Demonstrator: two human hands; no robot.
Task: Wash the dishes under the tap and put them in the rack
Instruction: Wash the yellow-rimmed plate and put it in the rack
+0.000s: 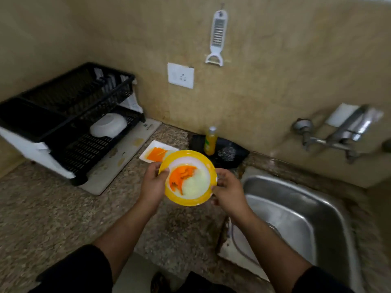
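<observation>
Left hand grips the near-left edge of the yellow plate, thumb over the rim. Right hand pinches the right edge, fingers curled under. Both hold the plate, roughly level and clear of the counter.

The plate is dirty, with an orange smear and a pale greenish smear in the white centre, so it looks unwashed.

Just behind the grip, a white rectangular dish sits on the counter, also carrying orange residue and partly hidden by the plate; unwashed too.

Behind and slightly right, a black tray holds a soap bottle of yellow liquid, upright, and a steel scrubber beside it.

Right of the grip is the steel sink. No dishes show in it, though the near part is hidden by the right arm. The tap is on the wall far right and beyond; no water stream can be made out.

Far left and beyond is the two-tier black rack. One white bowl lies upside down on the lower tier. The upper tier's contents are too blurred to tell.

Progress judgement: early-to-mid. One bowl is racked and at least two pieces are left. The plate is not yet over the sink, so carry, rinse and rack are all pending.
</observation>
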